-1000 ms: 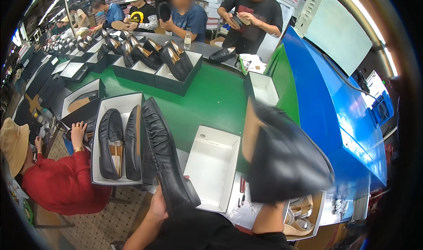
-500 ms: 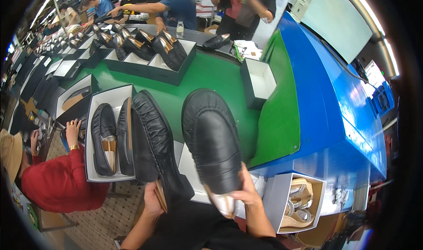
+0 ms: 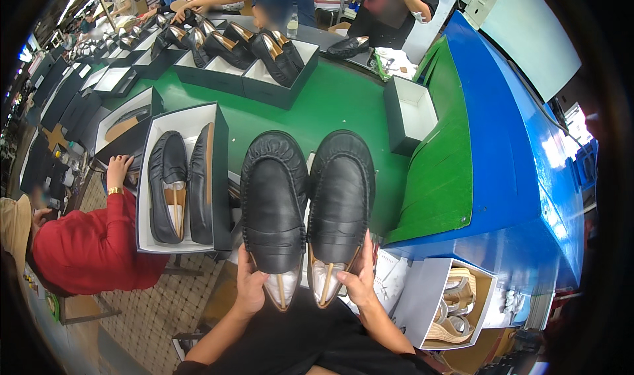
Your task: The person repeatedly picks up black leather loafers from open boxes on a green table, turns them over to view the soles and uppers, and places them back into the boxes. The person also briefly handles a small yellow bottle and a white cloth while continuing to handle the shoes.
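Two black leather loafers are held up side by side, toes pointing away and tops facing me. My left hand (image 3: 251, 284) is closed round the heel end of the left loafer (image 3: 274, 206). At the heel of the right loafer (image 3: 341, 203), my right hand (image 3: 360, 279) grips with the thumb near the opening. White stuffing and a thin stick show inside each shoe. Just left of them stands a dark box (image 3: 220, 177) with a white inside, holding another pair of black loafers (image 3: 170, 170), one of them on its side.
Boxes with black loafers (image 3: 277, 61) line the far side of the green table (image 3: 264, 120). An open white-lined box (image 3: 413, 114) stands by the blue machine (image 3: 522, 157). Wedge sandals (image 3: 456, 302) fill a box at right. A person in red (image 3: 99, 249) sits at left; several others work across the table.
The left loafer has turned from its side to show its top. Both loafers now sit level, close beside each other. The view has shifted slightly.
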Motion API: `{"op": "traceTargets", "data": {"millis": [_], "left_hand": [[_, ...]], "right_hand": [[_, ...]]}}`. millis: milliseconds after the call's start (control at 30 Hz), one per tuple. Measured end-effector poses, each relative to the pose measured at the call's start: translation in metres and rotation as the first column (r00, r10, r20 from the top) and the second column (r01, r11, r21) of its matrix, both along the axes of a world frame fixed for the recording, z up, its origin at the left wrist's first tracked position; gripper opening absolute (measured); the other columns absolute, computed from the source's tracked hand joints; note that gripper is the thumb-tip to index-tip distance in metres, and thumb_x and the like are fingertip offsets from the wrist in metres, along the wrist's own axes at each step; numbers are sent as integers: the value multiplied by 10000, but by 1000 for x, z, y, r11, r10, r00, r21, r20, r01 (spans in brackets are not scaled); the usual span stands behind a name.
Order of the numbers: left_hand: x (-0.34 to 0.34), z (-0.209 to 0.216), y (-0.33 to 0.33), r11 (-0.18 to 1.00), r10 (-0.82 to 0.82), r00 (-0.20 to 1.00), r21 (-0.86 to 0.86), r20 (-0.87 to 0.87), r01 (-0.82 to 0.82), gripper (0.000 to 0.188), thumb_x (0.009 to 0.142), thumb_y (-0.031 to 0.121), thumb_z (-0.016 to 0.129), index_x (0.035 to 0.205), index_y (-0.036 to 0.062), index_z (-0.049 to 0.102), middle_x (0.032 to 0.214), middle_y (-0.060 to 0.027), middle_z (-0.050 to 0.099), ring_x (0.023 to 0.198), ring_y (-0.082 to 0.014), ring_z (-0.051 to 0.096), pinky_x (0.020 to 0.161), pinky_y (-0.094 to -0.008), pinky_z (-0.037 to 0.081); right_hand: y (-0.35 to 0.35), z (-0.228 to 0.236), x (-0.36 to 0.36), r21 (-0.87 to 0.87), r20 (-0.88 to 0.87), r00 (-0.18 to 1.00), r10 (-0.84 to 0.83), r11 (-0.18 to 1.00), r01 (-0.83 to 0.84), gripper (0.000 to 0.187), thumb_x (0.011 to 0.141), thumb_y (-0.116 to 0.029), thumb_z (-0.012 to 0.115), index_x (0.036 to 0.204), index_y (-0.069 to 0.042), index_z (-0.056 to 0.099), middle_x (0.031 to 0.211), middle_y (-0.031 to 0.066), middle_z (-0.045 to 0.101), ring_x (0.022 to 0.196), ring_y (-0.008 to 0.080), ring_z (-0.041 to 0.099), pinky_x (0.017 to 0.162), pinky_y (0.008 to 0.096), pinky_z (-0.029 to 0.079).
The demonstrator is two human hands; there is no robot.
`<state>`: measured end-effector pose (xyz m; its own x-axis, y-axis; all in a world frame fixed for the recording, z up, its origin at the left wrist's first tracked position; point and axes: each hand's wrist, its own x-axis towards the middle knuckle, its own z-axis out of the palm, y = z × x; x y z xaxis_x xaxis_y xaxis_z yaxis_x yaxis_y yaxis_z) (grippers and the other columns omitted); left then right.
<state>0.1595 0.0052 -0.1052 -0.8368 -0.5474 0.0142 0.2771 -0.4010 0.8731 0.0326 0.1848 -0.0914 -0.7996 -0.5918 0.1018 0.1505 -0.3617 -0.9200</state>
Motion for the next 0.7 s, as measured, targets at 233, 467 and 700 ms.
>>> {"op": "traceTargets", "data": {"millis": [233,467,700], "left_hand": [[-1,1,2,999,-12,998,-40,64,15,725,852,89,602,1472,14,233,1381,-106,455,1271,-192,458,1093,-344,327],[-2,9,0,998,-63,997,-22,47,64,711,845,8,589,1454,34,225,1350,-102,488,1244,-196,487,1070,-346,356],[-1,9,-1,998,-41,996,-45,78,45,716,847,17,614,1463,25,249,1366,-109,467,1254,-200,473,1075,-353,352]], "right_hand": [[7,-4,0,21,-14,1000,0,1000,0,1064,751,11,680,1559,-42,-12,1552,162,254,1402,280,345,1148,405,282],[10,-5,0,24,1,1000,4,1000,-4,1059,758,6,681,1557,-31,-14,1556,164,247,1408,278,334,1150,403,272],[10,-4,1,22,-43,999,2,1000,-1,1039,792,-15,673,1554,-20,-33,1583,174,195,1440,279,277,1167,388,224]]}}
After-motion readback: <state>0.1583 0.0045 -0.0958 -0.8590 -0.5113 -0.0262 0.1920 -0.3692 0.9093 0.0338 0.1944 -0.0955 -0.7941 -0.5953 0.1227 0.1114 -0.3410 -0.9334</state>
